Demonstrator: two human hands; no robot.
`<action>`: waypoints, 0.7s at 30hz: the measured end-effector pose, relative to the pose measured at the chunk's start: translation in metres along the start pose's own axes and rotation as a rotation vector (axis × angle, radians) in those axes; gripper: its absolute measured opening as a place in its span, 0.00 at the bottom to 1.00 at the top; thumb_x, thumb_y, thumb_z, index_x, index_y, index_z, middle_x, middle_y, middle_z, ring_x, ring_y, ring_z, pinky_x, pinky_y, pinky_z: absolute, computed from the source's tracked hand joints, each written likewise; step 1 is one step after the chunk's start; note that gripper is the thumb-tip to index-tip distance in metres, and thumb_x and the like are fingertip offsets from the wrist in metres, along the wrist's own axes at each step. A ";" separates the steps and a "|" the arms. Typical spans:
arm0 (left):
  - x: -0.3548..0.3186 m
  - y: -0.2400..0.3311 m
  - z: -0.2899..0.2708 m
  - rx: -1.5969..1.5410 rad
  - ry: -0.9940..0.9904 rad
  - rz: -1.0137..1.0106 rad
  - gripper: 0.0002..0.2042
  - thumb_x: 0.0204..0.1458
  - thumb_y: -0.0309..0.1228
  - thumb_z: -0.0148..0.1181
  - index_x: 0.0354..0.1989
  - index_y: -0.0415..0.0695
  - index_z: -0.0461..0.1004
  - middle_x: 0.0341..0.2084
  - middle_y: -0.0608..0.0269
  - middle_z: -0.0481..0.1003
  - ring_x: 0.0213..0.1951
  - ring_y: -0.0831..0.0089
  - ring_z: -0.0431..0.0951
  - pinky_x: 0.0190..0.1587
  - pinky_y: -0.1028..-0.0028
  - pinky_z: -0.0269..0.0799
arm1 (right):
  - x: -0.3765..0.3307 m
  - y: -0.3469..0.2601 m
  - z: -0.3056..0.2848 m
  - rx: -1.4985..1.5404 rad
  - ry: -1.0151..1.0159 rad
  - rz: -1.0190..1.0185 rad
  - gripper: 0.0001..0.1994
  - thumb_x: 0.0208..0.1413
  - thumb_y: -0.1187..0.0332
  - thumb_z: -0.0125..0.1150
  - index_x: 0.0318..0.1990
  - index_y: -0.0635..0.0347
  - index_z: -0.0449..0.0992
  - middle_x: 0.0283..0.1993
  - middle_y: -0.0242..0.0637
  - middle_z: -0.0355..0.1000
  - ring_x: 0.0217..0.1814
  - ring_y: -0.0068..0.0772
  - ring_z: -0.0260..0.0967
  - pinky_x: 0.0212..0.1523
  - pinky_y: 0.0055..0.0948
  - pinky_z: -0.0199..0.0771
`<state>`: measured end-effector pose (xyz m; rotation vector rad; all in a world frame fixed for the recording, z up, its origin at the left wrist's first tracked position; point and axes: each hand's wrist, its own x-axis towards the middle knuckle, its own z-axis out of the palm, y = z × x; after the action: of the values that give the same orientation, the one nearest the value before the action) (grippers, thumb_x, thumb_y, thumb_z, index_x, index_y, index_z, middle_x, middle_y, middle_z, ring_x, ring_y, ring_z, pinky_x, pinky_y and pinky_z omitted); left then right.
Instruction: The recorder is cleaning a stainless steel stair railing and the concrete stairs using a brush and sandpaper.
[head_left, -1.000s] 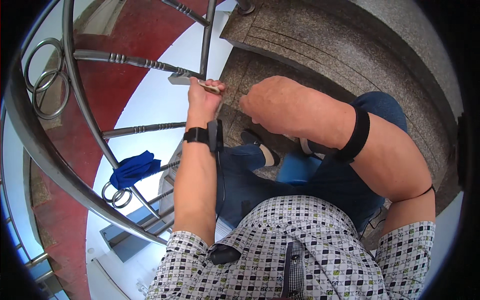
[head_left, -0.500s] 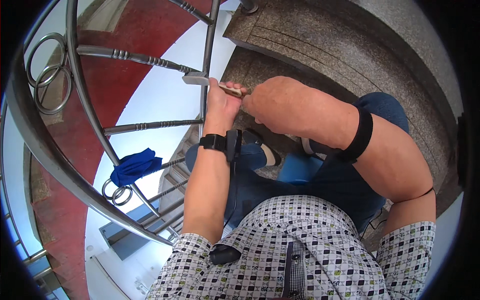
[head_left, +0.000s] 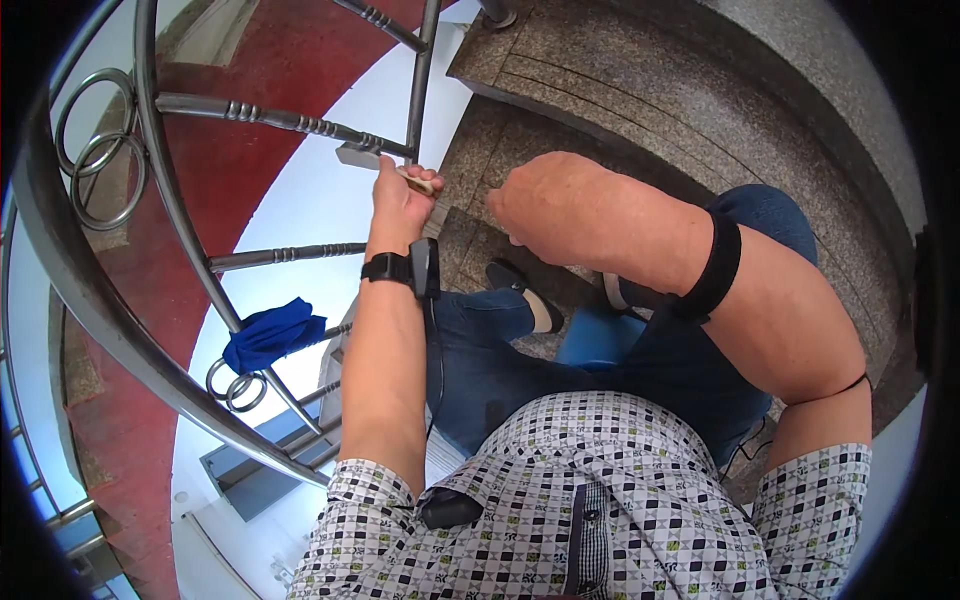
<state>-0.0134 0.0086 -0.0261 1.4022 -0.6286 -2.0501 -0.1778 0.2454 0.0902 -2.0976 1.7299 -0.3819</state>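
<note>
My left hand [head_left: 402, 200] is closed around a scraper-like tool [head_left: 358, 156] with a flat grey-white blade and a pale handle. The blade sticks out on the left of the thumb, close to a metal rung of the railing [head_left: 385, 143]. To the right, my right hand [head_left: 535, 195] is curled in front of the stone steps, apart from the tool. The back of that hand and wrist hides most of its fingers, and whatever they may hold cannot be made out.
A blue cloth [head_left: 270, 336] hangs on the railing above two metal rings [head_left: 236, 385]. Granite steps [head_left: 600, 85] curve along the upper right. Between my legs is a blue object [head_left: 600, 340], partly hidden. Red-edged stairs [head_left: 110, 400] lie beyond the handrail [head_left: 95, 310].
My left hand has moved left with the scraper-like tool, away from my right hand. The right arm stays almost where it was.
</note>
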 end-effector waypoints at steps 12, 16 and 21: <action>-0.029 -0.065 0.044 -0.090 -0.012 -0.056 0.23 0.73 0.52 0.33 0.35 0.44 0.58 0.25 0.60 0.63 0.28 0.61 0.66 0.34 0.56 0.69 | -0.009 0.000 0.002 -0.020 0.066 -0.004 0.07 0.55 0.69 0.64 0.33 0.65 0.78 0.27 0.49 0.77 0.36 0.52 0.80 0.37 0.45 0.79; -0.001 -0.044 0.021 -0.248 -0.088 -0.056 0.25 0.73 0.53 0.31 0.32 0.44 0.58 0.22 0.62 0.62 0.27 0.64 0.66 0.30 0.62 0.67 | -0.003 0.003 0.004 0.013 0.073 -0.008 0.07 0.54 0.70 0.64 0.32 0.65 0.78 0.26 0.50 0.77 0.36 0.53 0.80 0.37 0.45 0.79; 0.016 0.015 -0.015 -0.217 -0.126 -0.040 0.26 0.73 0.54 0.32 0.29 0.45 0.59 0.19 0.65 0.60 0.23 0.67 0.62 0.27 0.66 0.64 | -0.004 0.000 -0.005 0.019 0.056 -0.020 0.07 0.53 0.70 0.65 0.32 0.66 0.78 0.27 0.51 0.77 0.36 0.54 0.80 0.37 0.45 0.79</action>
<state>-0.0014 -0.0139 -0.0323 1.1777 -0.4174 -2.1779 -0.1806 0.2491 0.0945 -2.1109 1.7315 -0.4652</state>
